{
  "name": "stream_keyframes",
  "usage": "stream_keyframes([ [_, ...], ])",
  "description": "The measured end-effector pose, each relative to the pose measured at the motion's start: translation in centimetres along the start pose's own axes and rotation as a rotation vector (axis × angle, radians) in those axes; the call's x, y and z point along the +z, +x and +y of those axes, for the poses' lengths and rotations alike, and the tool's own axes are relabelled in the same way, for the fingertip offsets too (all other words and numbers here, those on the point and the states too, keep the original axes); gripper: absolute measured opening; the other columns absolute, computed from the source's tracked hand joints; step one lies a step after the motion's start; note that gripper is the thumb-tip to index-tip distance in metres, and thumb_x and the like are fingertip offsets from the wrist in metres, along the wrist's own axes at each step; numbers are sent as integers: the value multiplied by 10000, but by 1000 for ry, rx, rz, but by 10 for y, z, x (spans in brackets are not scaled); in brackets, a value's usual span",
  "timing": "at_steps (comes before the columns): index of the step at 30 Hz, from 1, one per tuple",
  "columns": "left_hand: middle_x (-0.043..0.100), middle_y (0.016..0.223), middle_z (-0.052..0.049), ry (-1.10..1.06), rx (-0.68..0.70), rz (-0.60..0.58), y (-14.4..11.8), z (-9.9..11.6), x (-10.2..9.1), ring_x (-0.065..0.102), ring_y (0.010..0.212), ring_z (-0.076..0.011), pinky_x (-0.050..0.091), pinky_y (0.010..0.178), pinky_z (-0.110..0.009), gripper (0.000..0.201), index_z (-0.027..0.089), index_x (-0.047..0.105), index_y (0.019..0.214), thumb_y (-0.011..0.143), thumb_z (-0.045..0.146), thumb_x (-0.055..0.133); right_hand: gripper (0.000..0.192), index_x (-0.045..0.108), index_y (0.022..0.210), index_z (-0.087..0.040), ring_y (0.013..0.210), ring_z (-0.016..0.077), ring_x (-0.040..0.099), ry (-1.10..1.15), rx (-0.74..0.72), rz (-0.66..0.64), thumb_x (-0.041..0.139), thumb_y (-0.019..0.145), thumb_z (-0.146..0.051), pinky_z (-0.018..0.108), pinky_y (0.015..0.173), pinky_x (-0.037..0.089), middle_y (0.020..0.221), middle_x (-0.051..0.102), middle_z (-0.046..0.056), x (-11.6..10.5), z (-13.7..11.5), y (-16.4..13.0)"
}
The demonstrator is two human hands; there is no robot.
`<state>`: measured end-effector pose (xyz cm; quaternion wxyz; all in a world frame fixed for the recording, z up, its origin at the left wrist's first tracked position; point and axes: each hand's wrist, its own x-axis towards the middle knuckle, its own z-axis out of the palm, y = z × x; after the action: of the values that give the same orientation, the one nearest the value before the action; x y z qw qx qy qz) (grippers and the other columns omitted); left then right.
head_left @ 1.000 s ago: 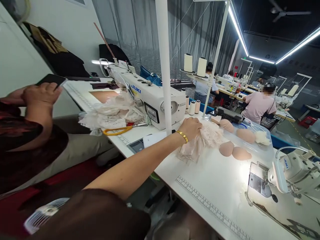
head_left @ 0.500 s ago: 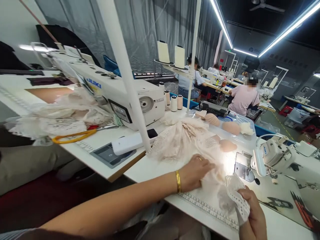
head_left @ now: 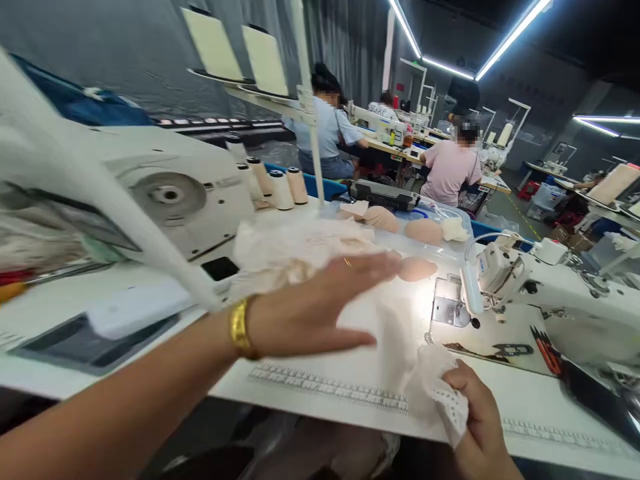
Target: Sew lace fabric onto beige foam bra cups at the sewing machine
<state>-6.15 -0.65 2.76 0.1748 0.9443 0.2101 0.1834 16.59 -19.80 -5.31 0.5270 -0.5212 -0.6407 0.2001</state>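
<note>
While my right fingers [head_left: 467, 383] are holding white eyelet-edged fabric [head_left: 429, 380] at the surface's [head_left: 530, 395] front edge, my left fingers [head_left: 365, 268] are hovering wide and empty; I'm judging it light, limp, easily snagged, so I'm favouring its firmer-looking trim [head_left: 453, 403] for pinching

Sewing workshop: machines [head_left: 507, 270], thread cones [head_left: 267, 60]

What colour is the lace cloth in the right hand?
Off-white; the lace cloth shows best in the head view.
</note>
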Motion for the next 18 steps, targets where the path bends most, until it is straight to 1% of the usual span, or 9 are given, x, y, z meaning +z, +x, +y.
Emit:
stream_keyframes([
  [1,648,1304,-96,-141,58,-106,2,10,14,575,1219,-304,433,1092,-427,637,243,603,1313,815,621,728,94,563,952,-249,731,185,559,15,-41,-28,480,979,-285,303,653,462,827,568,19,-1,-4,3],
  [3,728,1052,-57,-445,96,-417,4,22,38,647,1018,-250,466,1017,-372,464,221,676,1130,897,617,618,92,563,934,-245,710,176,559,1,-76,-26,485,966,-280,295,639,461,803,564,9,-9,-4,10],
  [4,719,874,-40,-586,62,-577,5,23,47,655,848,-211,505,895,-326,442,199,692,991,950,608,530,96,572,945,-244,717,175,571,-38,-62,-8,487,965,-282,293,641,471,811,577,11,-18,-1,12],
  [6,619,648,-7,-827,-72,-721,6,18,56,575,605,-157,479,658,-261,512,175,656,815,982,614,453,134,602,1029,-242,791,189,617,-204,14,44,487,973,-285,304,691,511,894,634,35,-46,16,13],
  [9,583,615,11,-1082,-232,-597,8,3,54,536,578,-142,430,609,-244,493,172,666,874,956,631,510,257,631,1193,-248,1025,254,644,-661,80,102,490,984,-291,420,907,522,1142,692,100,-105,56,5],
  [10,599,627,13,-1127,-246,-549,9,1,52,550,609,-146,438,642,-246,468,175,677,950,950,620,535,274,662,1190,-263,1111,292,623,-826,84,66,498,975,-300,484,972,491,1210,688,107,-123,71,2],
  [12,627,642,21,-1177,-243,-495,12,2,51,576,660,-152,445,698,-255,471,179,653,1127,928,602,596,269,713,1096,-272,1121,327,623,-1027,70,15,471,985,-306,563,999,455,1200,705,107,-149,99,-2],
  [15,640,637,41,-1215,-215,-504,21,12,63,597,672,-148,441,738,-267,584,174,557,1253,872,596,689,297,687,972,-230,960,313,658,-1030,-13,-47,401,1016,-297,530,902,500,1004,731,115,-152,116,-1],
  [18,621,610,61,-1285,-230,-526,33,17,81,585,618,-143,434,673,-260,657,180,500,1222,805,623,749,266,606,1068,-231,828,250,669,-885,-13,11,356,1057,-320,383,727,533,905,702,84,-119,92,4],
])
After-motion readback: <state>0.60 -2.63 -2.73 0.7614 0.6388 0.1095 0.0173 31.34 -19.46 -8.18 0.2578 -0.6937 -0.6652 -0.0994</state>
